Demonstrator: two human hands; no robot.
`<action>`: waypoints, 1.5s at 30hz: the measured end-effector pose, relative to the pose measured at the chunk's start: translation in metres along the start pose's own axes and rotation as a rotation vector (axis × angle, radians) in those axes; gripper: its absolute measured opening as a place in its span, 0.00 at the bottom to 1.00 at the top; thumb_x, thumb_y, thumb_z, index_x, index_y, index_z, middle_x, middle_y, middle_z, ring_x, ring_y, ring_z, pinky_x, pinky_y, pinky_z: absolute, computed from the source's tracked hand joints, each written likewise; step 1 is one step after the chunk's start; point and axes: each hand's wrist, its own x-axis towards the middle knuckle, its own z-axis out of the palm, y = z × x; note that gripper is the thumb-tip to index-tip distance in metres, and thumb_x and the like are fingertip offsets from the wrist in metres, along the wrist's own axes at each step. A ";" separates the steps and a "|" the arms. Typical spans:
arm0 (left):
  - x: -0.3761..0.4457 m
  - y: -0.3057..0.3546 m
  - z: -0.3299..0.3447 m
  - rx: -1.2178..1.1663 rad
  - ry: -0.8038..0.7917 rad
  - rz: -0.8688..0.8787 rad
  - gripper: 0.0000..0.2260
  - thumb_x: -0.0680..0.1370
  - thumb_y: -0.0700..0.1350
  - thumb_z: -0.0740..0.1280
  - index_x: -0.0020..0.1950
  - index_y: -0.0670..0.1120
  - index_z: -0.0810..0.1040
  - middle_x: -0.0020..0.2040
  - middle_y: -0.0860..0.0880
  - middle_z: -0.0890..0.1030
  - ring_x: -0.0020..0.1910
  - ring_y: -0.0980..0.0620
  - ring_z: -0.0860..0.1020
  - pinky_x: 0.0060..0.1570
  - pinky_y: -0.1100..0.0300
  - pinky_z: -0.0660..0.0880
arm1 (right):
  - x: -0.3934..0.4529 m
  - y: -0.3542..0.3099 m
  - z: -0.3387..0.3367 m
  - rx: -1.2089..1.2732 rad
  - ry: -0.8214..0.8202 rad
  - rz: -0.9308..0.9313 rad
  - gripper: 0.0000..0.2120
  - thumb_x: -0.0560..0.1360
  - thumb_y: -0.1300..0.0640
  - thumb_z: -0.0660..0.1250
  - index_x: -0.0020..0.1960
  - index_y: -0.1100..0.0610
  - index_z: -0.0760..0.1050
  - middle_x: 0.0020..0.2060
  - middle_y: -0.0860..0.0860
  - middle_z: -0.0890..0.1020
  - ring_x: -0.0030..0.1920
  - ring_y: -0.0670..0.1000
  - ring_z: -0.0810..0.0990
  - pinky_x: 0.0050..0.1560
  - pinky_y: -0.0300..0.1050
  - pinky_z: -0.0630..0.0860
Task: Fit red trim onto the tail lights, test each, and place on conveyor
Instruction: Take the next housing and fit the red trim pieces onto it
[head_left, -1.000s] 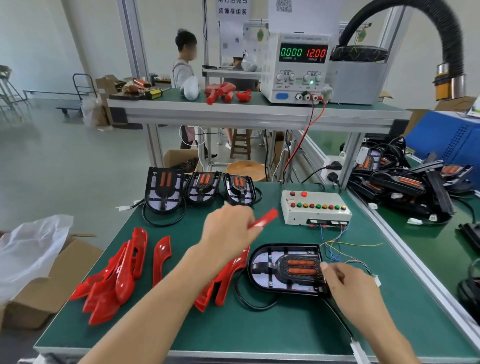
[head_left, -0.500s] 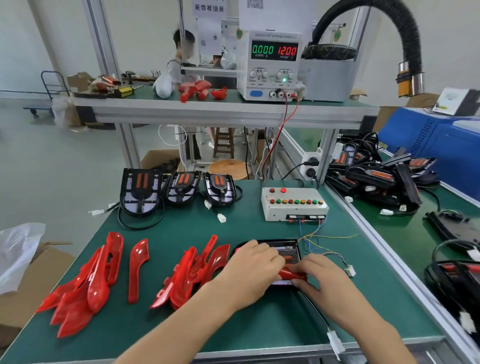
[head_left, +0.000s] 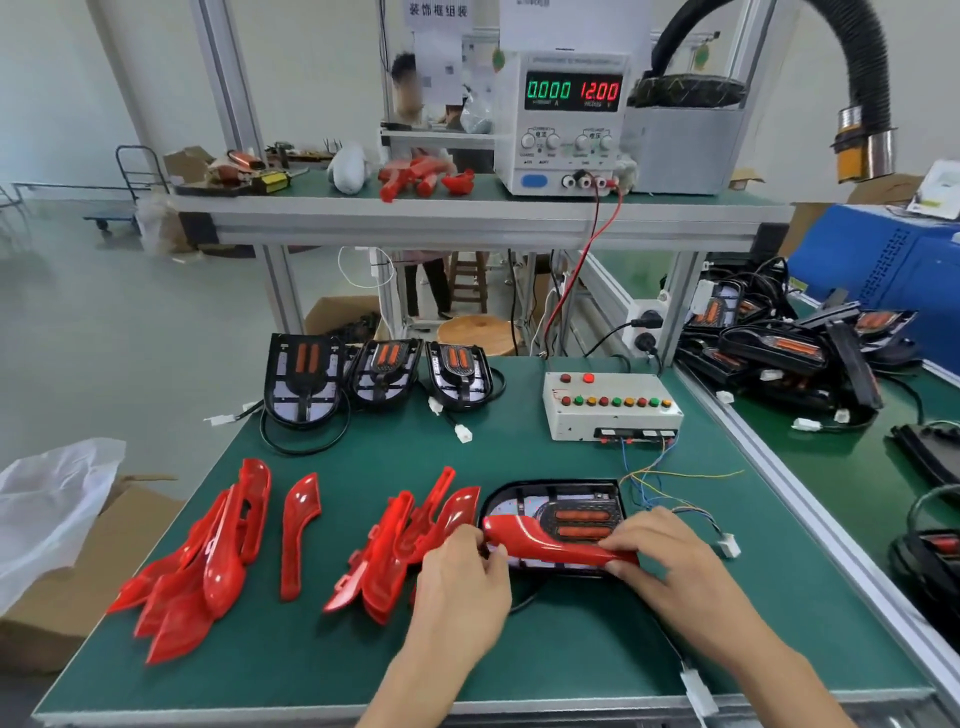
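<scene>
A black tail light (head_left: 561, 501) with two orange strips lies flat on the green bench near its front. A red trim piece (head_left: 540, 538) rests along the light's near edge. My left hand (head_left: 460, 587) pinches the trim's left end. My right hand (head_left: 670, 553) presses down on its right end. Two heaps of loose red trim lie to the left, one (head_left: 202, 561) at the far left and one (head_left: 410, 540) beside my left hand. Three more tail lights (head_left: 379, 371) stand in a row at the back of the bench.
A white test box (head_left: 608, 413) with coloured buttons sits behind the light, thin wires trailing to a white plug (head_left: 730, 545). A power supply (head_left: 569, 122) reads 12.00 on the upper shelf. Finished lights (head_left: 789, 343) pile on the right-hand conveyor. Another person stands behind the shelf.
My left hand brought a red trim piece down from mid-air onto the tail light. Both hands then slid apart to the trim's two ends, uncovering the light.
</scene>
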 end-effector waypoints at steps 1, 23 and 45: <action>0.002 0.000 0.001 0.009 -0.003 -0.020 0.08 0.82 0.50 0.64 0.56 0.46 0.76 0.42 0.50 0.83 0.40 0.53 0.80 0.41 0.58 0.72 | 0.000 0.001 0.001 -0.012 -0.020 -0.013 0.06 0.75 0.53 0.73 0.52 0.47 0.83 0.50 0.36 0.79 0.55 0.46 0.77 0.57 0.36 0.71; 0.015 0.018 0.042 -0.781 -0.063 -0.373 0.12 0.78 0.50 0.73 0.56 0.46 0.76 0.53 0.48 0.84 0.52 0.52 0.83 0.54 0.55 0.80 | -0.008 0.001 -0.007 0.154 -0.025 0.270 0.14 0.71 0.61 0.79 0.46 0.42 0.83 0.49 0.41 0.78 0.52 0.45 0.79 0.52 0.29 0.70; 0.010 0.011 0.059 -1.246 -0.217 -0.244 0.24 0.74 0.49 0.73 0.67 0.41 0.74 0.62 0.42 0.84 0.65 0.43 0.80 0.66 0.45 0.76 | -0.012 0.006 0.003 0.161 0.049 0.187 0.16 0.72 0.63 0.77 0.48 0.43 0.80 0.49 0.44 0.80 0.52 0.48 0.81 0.52 0.32 0.73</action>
